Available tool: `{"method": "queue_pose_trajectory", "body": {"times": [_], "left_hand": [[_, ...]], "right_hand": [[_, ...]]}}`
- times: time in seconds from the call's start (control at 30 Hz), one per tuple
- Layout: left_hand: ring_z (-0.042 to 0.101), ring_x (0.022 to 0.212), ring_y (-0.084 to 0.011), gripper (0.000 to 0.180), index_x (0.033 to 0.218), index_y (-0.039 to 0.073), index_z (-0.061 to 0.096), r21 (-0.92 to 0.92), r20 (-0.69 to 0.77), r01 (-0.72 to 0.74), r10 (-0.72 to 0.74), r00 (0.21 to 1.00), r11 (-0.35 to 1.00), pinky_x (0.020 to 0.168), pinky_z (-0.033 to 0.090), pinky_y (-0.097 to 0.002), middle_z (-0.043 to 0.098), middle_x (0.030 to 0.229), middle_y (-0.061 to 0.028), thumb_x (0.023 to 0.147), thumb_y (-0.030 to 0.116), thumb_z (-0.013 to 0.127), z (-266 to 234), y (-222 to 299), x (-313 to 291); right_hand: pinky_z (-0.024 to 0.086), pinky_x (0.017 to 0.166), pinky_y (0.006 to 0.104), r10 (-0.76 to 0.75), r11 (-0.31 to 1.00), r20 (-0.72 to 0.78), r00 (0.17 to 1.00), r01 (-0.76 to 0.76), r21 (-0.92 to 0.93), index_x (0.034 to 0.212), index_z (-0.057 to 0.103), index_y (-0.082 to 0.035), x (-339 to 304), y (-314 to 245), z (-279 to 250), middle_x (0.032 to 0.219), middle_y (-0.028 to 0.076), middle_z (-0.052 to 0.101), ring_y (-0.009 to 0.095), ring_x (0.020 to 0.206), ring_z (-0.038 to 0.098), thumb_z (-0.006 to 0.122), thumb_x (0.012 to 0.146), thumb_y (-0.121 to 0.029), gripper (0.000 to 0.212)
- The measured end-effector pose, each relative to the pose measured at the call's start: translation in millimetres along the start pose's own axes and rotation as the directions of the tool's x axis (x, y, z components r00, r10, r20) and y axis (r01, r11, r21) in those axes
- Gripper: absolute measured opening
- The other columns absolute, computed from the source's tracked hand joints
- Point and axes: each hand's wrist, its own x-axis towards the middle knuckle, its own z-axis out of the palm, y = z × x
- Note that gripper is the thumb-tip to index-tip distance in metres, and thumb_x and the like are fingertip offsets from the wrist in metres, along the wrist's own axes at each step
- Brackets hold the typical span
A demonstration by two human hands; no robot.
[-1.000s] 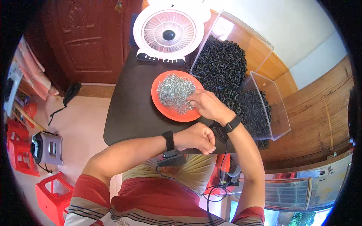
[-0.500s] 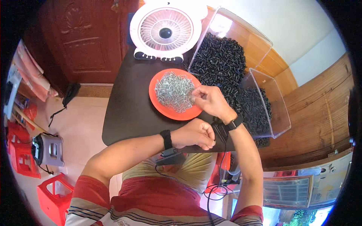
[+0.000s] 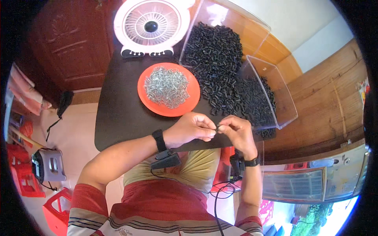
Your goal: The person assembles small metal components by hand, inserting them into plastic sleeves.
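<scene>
My left hand [image 3: 193,128] and my right hand [image 3: 239,135] meet over the front edge of the dark table, both pinched, fingertips almost touching. A tiny dark piece [image 3: 218,128] shows between the fingertips; its kind, and which hand bears it, is too small to tell. Just beyond my left hand lies a round red plate [image 3: 153,107] heaped with small shiny metal pieces [image 3: 167,87], which look like screws or pins. Past my right hand, a big pile of short black tube-like pieces [image 3: 216,63] spreads over the table's right side.
A white animal-shaped fan [image 3: 151,26] stands at the back of the table [image 3: 118,98]. Two clear plastic bins lie among the black pieces, a large one [image 3: 258,37] behind and a smaller one [image 3: 285,94] at right. A black cable [image 3: 216,204] hangs near my right forearm. Red stools [image 3: 59,210] stand at left.
My right hand has left the metal pieces on the plate and come back toward me to my left hand. The fingertips now meet. The whole view has shifted a little.
</scene>
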Motion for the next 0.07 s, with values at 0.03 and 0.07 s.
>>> {"method": "queue_pose_trajectory", "body": {"times": [0.03,0.07], "left_hand": [[0.065,0.085,-0.0120,0.018,0.102,-0.001,0.061,0.010,0.015,0.011,-0.011,1.000,1.000,0.077,0.055,-0.0256,0.066,0.095,-0.0070,0.088,0.008,0.067,0.1,-1.0,-0.5],[0.065,0.085,-0.0121,0.020,0.104,-0.001,0.061,0.048,0.025,0.015,-0.016,1.000,0.999,0.077,0.055,-0.0259,0.066,0.097,-0.0076,0.088,0.008,0.067,-0.3,-0.6,-0.8]], "right_hand": [[0.045,0.058,0.0274,-0.016,1.000,-0.019,1.000,0.016,0.007,0.086,0.068,0.000,-6.0,1.2,3.6,0.077,0.007,0.065,0.013,0.066,0.059,0.072,0.081,-0.006,0.008],[0.046,0.061,0.0274,0.003,1.000,0.004,1.000,-0.003,-0.027,0.086,0.068,0.000,-9.2,-5.7,4.2,0.077,0.007,0.065,0.013,0.068,0.059,0.071,0.082,-0.005,0.007]]}}
